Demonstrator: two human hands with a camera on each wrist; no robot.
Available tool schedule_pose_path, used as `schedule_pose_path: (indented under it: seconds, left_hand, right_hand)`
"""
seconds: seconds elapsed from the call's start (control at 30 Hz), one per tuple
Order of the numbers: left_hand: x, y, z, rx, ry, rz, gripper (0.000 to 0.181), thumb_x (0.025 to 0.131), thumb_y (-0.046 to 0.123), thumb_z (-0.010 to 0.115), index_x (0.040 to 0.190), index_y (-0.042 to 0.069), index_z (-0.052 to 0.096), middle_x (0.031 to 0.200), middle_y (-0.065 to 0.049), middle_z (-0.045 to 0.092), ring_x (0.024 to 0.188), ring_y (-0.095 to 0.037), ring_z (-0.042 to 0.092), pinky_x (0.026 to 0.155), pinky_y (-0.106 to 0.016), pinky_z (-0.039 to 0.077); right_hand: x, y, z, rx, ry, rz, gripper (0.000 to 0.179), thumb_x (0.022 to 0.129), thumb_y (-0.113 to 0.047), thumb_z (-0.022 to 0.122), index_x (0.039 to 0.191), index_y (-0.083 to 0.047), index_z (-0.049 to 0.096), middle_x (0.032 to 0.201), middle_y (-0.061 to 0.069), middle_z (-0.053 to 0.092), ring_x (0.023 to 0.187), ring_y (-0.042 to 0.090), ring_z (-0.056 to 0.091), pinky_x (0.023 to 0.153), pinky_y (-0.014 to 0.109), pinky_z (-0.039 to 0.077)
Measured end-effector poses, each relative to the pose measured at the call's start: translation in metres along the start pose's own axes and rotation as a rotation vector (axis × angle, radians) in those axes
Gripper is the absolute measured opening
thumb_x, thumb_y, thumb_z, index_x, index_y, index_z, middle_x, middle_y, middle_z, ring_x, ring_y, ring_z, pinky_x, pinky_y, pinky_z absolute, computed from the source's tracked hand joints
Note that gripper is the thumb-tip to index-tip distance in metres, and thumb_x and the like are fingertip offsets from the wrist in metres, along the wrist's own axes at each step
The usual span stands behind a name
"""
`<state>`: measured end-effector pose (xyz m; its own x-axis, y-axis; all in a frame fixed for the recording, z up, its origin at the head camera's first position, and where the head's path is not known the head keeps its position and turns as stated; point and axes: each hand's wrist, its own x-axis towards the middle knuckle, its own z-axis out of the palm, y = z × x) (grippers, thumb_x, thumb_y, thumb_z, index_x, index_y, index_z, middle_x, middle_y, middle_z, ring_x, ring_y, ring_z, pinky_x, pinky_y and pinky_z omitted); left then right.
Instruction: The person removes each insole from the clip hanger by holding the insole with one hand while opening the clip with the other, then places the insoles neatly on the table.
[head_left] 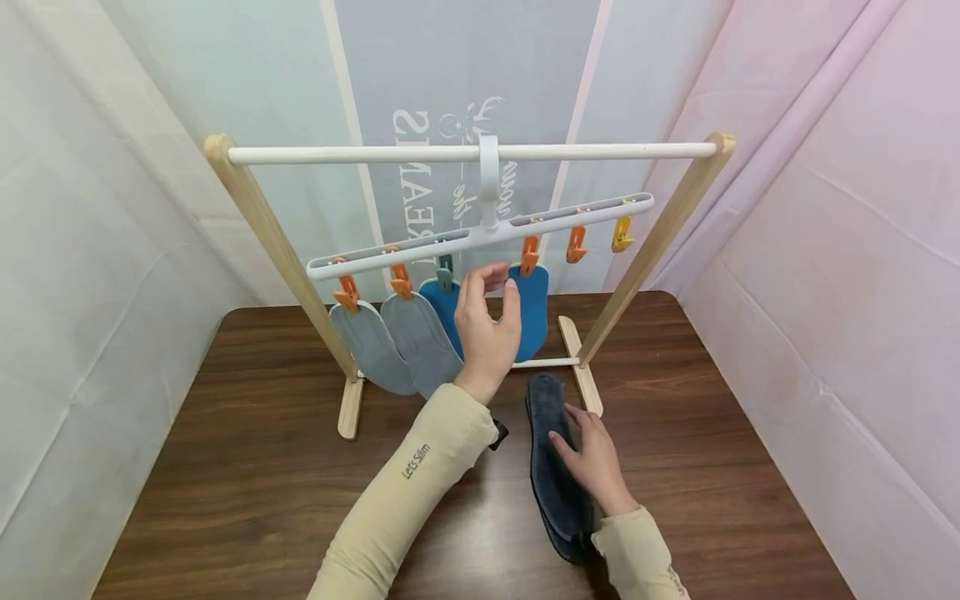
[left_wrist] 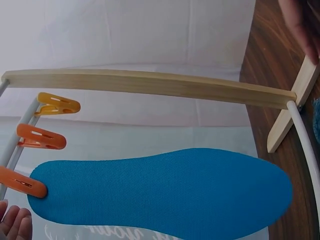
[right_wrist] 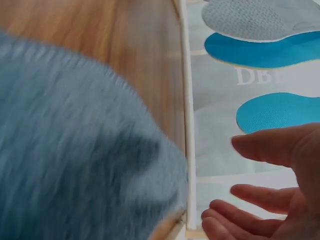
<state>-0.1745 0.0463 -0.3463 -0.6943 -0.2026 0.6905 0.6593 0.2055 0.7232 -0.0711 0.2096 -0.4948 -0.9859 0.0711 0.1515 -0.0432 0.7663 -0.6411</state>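
Raised in front of the hanger, my left hand (head_left: 489, 329) has its thumb and fingers apart with nothing between them. It is beside a blue insole (left_wrist: 165, 192) that hangs from an orange clip (left_wrist: 22, 182). Over the table, my right hand (head_left: 596, 462) has thumb and fingers spread above dark fuzzy insoles (head_left: 551, 467), stacked one on the other. In the right wrist view those fingers are apart and grip nothing. Behind my left hand hangs another blue insole (head_left: 442, 312) on a green clip (head_left: 445, 272). Two grey insoles (head_left: 367, 346) hang at the left from orange clips.
The white clip hanger (head_left: 405, 252) hooks over the rod (head_left: 360, 156) of a wooden stand (head_left: 660, 242) and tilts up to the right. An orange clip (head_left: 576, 244) and a yellow clip (head_left: 622, 234) at its right hold nothing. Curtains (head_left: 817, 275) surround the brown table (head_left: 247, 467).
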Motion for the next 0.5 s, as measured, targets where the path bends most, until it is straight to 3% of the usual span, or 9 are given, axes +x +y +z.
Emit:
schedule_pose_path:
  seconds: [0.23,0.5]
  left_hand:
    - [-0.001,0.000,0.000,0.022,-0.031,0.004,0.024,0.097,0.010,0.052,0.116,-0.004,0.056,0.116,-0.015,0.059,0.107,-0.027,0.056,0.095,-0.033,0.048]
    - [-0.001,0.000,-0.003,0.036,-0.035,0.005,0.023,0.097,0.010,0.052,0.116,-0.002,0.056,0.116,-0.015,0.059,0.108,-0.026,0.056,0.096,-0.034,0.048]
  right_hand:
    - [0.016,-0.007,0.010,0.228,0.038,0.005,0.057,0.088,-0.017,0.070,0.136,0.002,0.047,0.129,0.025,0.054,0.118,0.039,0.055,0.093,0.052,0.050]
    - [0.043,-0.014,0.011,0.414,-0.027,-0.017,0.067,0.091,-0.018,0.067,0.146,-0.001,0.033,0.144,0.025,0.040,0.133,0.040,0.041,0.105,0.057,0.039]
